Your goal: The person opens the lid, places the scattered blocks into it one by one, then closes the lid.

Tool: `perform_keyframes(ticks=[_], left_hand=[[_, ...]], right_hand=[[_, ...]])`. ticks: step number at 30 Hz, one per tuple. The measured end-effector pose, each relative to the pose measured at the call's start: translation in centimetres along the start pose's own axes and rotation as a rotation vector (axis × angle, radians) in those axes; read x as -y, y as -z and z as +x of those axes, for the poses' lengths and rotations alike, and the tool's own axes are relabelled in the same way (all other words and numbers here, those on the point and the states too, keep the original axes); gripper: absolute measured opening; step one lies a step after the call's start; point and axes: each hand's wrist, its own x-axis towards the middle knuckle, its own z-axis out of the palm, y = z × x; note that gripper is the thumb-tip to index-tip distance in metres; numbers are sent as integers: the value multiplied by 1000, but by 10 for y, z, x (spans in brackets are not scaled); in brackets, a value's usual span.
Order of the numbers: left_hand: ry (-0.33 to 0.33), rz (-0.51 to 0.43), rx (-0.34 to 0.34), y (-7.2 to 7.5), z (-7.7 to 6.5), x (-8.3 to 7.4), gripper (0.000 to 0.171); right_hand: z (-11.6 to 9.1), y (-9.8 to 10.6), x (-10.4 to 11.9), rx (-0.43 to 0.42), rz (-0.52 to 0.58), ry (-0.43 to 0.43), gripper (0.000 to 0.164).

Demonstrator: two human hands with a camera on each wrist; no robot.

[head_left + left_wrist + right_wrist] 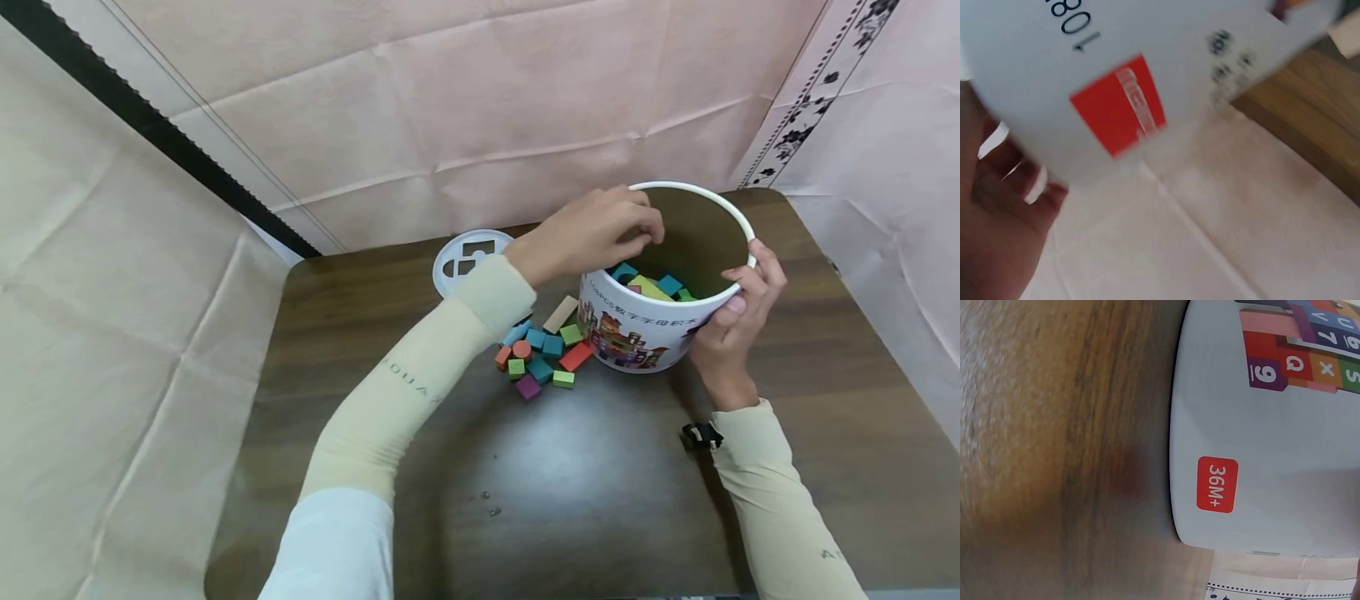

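Observation:
A white bucket (626, 323) with printed toy-block pictures stands on the table, with colored blocks (651, 287) inside. Its mouth leans toward the camera. My right hand (738, 321) grips the bucket's right side at the rim, thumb on the front and fingers over the edge. Over the left part of the mouth is my left hand (600, 229), its fingers loosely bent and no block showing between them. The left wrist view shows the left hand (1013, 212) close beside the bucket wall (1035, 106). From the right wrist, the bucket's lower side (1260, 431) fills the view.
Several loose blocks (540, 354) in red, green, blue and purple lie left of the bucket. Behind them is a white lid (450, 250) with shaped cutouts, partly covered by the left forearm. Pale cloth (465, 100) hangs behind the wooden table (585, 492).

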Motion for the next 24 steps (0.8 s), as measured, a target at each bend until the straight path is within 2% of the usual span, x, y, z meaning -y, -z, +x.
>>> perform_keyframes(ticks=[2,4,6,8,11,15,17,20,24], left_hand=[[39,19,-55,5,-19,3,29],[89,0,-101,7,-36,5,30],[147,-47,-133,4,-50,10,29],[206,-90,-136,-5,-61,18,27],[281,-120,-81,-29,-70,31,24],[367,-26,86,-69,-81,47,23],[433,-1,169,-86,-88,52,22],[546,-18,267,-104,-97,57,20],[641,-47,317,-118,-103,63,19]], right_hand=[[0,0,2,-11,4,-8,66],[0,-1,2,-22,13,-14,66],[-1,-2,1,-32,23,-19,66],[-1,-3,-2,-37,29,-24,67],[1,-2,-6,-42,25,-26,65],[2,1,-9,-28,19,-20,66],[1,1,-8,-10,16,-22,66],[-1,1,-3,16,8,-28,67],[0,0,4,26,5,-33,66]])
